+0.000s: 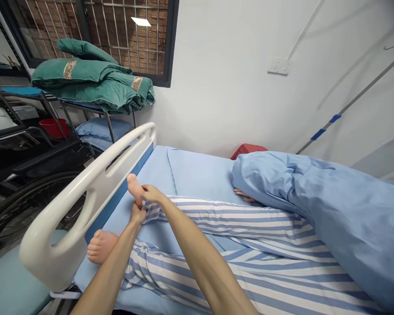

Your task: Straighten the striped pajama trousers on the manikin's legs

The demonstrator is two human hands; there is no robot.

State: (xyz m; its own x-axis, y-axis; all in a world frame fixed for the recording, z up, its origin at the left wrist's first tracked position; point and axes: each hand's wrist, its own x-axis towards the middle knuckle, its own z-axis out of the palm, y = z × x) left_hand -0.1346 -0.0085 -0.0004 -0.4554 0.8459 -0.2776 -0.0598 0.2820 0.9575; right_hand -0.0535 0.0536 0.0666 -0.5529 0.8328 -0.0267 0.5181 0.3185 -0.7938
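**Striped trouser cuff [150, 211] gripped at the ankle**

The left hand [138, 214] and right hand [153, 194] hold it, fingers closed, just below the manikin's bare foot [134, 189]; the leg lies on the blue bed sheet [197, 175], right of the white bed rail [85, 188]; a blue blanket [341, 214] lies far right.

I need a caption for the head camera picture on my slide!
Left hand and right hand hold the striped trouser cuff by a manikin's foot on a blue hospital bed.

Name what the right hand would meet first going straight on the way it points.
The right hand would meet the mannequin's raised foot first, right at its fingertips; beyond that, probably the white bed rail, though depth is unclear.
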